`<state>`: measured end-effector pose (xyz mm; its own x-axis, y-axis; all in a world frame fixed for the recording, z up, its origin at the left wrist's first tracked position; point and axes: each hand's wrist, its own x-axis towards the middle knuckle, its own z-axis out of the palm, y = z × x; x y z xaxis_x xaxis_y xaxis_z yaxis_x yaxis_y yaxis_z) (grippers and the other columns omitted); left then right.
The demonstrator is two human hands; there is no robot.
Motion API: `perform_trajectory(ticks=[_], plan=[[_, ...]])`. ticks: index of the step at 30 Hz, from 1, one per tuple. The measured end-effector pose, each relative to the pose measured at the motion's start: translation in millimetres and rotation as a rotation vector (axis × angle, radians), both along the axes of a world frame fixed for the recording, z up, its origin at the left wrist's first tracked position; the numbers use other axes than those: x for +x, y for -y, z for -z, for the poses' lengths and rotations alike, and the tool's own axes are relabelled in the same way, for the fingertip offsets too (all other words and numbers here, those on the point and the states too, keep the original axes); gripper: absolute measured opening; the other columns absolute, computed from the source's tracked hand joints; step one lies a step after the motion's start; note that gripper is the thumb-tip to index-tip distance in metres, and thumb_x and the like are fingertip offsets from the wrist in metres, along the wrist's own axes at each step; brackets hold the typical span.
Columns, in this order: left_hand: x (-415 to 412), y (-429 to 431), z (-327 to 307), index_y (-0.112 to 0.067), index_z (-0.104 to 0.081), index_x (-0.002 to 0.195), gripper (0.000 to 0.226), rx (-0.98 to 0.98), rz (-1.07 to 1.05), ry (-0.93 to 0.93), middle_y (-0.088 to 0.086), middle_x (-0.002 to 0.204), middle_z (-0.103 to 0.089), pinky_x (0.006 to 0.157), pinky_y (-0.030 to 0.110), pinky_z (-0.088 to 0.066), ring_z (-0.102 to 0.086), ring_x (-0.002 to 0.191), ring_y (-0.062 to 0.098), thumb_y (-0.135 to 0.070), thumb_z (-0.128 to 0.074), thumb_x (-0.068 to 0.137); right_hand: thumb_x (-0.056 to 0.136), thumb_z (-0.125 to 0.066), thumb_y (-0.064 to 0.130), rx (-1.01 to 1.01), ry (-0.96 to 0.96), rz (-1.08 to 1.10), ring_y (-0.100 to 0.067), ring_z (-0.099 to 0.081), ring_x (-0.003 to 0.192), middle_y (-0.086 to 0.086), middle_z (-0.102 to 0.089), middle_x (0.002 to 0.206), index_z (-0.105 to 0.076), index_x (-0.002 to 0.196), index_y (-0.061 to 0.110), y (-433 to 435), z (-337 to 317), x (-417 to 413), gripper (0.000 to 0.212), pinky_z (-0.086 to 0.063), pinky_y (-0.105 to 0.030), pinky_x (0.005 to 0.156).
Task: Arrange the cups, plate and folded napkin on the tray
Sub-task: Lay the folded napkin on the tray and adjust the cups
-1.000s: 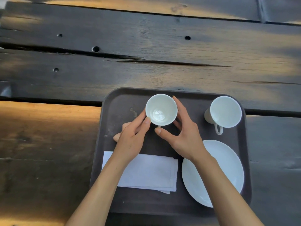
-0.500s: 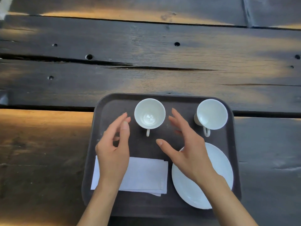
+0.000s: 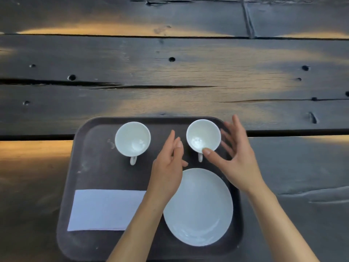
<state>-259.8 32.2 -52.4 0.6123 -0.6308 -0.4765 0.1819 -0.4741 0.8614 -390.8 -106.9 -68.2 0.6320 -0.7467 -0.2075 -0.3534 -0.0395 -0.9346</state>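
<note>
Both left hand [image 3: 168, 167] and right hand [image 3: 237, 159] flank one cup [image 3: 203, 136]

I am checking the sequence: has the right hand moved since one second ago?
Yes. Against the dark rectangular tray, the right hand went rightward, from the left white ceramic cup to the right cup.

This looks like a rustic café or dining spot. The table [image 3: 188, 72] is made of heavy, dark, weathered planks with cracks and bolt holes [image 3: 171, 59], lit in warm patches. A serving tray [image 3: 85, 186] carries white cups [image 3: 132, 138], a plate [image 3: 198, 207] and a napkin [image 3: 105, 209].
</note>
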Motion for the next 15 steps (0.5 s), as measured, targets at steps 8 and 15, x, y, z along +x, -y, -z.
perform_trajectory(ticks=[8, 15], plan=[[-19, 8, 9, -0.074, -0.039, 0.134, 0.041, 0.006, 0.044, -0.078, -0.046, 0.12, -0.057, 0.068, 0.022, -0.049, -0.072, 0.086, 0.007, -0.059, -0.034, 0.096, 0.075, -0.084, 0.035, 0.058, -0.018, -0.22, 0.0, -0.052, 0.132, 0.026, -0.053, 0.141, -0.035, 0.146, 0.051, 7, 21, -4, 0.088, -0.05, -0.034, 0.106], [-20, 3, 15, -0.075, -0.04, 0.132, 0.04, 0.043, 0.024, -0.069, -0.031, 0.116, -0.065, 0.055, 0.017, -0.05, -0.072, 0.083, 0.008, -0.061, -0.037, 0.095, 0.073, -0.086, 0.038, 0.019, -0.038, -0.177, 0.0, -0.055, 0.127, 0.027, -0.058, 0.135, -0.041, 0.141, 0.05, -2, 25, 0, 0.082, -0.049, -0.029, 0.104]])
